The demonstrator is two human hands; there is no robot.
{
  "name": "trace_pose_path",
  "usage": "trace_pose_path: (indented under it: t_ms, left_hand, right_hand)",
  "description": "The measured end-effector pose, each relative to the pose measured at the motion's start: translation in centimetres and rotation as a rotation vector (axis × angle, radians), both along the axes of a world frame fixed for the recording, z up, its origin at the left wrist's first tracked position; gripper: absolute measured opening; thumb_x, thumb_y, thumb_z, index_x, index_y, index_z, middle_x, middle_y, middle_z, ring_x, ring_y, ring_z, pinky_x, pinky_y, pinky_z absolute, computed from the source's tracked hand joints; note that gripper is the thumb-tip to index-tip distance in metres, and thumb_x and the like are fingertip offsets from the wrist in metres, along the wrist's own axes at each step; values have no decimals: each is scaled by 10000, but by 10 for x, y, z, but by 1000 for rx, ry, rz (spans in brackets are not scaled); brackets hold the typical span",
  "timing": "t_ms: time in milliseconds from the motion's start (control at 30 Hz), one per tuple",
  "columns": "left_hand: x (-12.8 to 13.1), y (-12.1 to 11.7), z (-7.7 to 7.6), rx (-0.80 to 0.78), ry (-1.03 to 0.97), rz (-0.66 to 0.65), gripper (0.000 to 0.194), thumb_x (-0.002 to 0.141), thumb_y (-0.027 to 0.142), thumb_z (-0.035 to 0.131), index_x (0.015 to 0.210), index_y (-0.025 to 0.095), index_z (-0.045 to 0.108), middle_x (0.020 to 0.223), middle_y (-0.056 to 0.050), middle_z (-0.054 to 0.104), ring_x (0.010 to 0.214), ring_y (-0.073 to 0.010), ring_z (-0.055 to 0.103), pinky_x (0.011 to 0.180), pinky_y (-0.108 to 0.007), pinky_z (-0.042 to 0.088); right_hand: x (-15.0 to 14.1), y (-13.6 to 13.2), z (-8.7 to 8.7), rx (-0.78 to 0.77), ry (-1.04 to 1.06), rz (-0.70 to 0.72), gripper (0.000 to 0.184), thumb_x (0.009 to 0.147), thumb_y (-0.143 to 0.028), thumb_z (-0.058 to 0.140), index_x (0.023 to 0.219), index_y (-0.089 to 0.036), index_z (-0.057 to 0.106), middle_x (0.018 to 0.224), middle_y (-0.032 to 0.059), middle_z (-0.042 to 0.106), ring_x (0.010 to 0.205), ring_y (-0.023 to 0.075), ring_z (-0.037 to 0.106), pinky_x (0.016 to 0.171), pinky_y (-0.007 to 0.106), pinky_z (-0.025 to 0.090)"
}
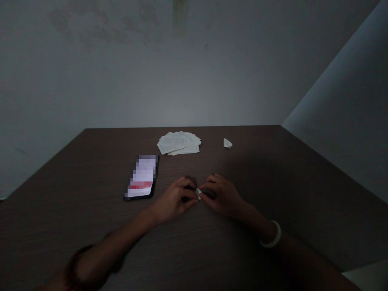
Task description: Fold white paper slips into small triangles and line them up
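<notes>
Between my two hands, low over the table, is a small folded piece of white paper (198,194). My left hand (178,197) pinches its left side with thumb and fingers. On the opposite side, the fingertips of my right hand (222,196) close on the same paper. Most of the paper is covered by fingers, so its exact shape cannot be made out. Another small folded paper piece (227,143) lies farther back on the right. A fanned pile of printed paper sheets (179,143) rests near the far edge.
A phone (142,178) with its screen lit lies to the left of my left hand. The brown wooden table (91,169) meets a pale wall (121,81) at the back, and a second wall (348,109) rises on the right. The light is dim.
</notes>
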State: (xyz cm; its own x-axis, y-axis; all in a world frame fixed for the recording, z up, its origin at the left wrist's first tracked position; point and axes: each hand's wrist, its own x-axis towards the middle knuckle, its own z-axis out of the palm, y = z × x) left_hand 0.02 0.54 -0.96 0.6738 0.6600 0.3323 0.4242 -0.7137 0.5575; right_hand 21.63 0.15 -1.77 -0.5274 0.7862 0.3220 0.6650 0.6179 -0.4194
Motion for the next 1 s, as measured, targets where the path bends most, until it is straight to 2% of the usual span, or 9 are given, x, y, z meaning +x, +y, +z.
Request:
trace_pose_path:
  t_ms: [133,233,367,633,733,867,1000]
  left_hand:
    - [3,1,-6,-42,-66,75,38,793,198,689,813,173,668,941,-53,636,920,-207,570,835,-383,463]
    - [3,1,-6,-95,-64,130,160,753,187,708,894,171,635,922,-50,638,905,-213,566,827,-390,456]
    - [4,0,-4,-157,-62,192,211,718,148,691,906,177,602,887,-33,622,843,-202,569,760,-351,456]
    - [4,-4,0,-164,-36,232,260,692,126,673,932,181,590,846,-16,586,754,-176,556,677,-295,444]
    - [5,-4,2,-129,-45,200,201,722,129,660,912,176,613,867,-29,613,821,-193,560,724,-317,450]
    - [5,-2,2,-105,-60,127,72,809,168,631,870,176,669,876,-46,642,867,-206,564,770,-347,451]
    - [4,-1,1,-112,-84,106,124,879,192,573,836,175,688,808,-43,651,813,-196,565,741,-337,437]
  right_hand:
    - [-1,1,-2,-25,45,-5,108,844,-261,639,927,-242,704,889,35,620,843,173,544,767,312,434]
    - [-2,1,-3,-47,68,-18,110,833,-253,656,929,-253,709,883,27,625,832,169,545,754,307,437]
    - [-4,0,-2,-71,102,-69,144,798,-230,688,942,-235,689,909,35,639,860,182,551,752,312,445]
    - [-5,1,0,-114,179,-59,128,734,-190,749,831,-214,668,887,25,646,844,178,563,775,321,423]
    - [-4,3,0,-160,287,-54,118,715,-159,752,775,-199,659,777,2,646,754,150,567,721,286,420]
    - [-4,2,1,-253,401,-102,78,730,-250,748,723,-191,697,621,-24,591,582,106,504,563,231,375]
    - [-4,2,1,-342,482,-128,156,736,-321,734,726,-168,704,550,-39,538,519,86,456,488,208,326]
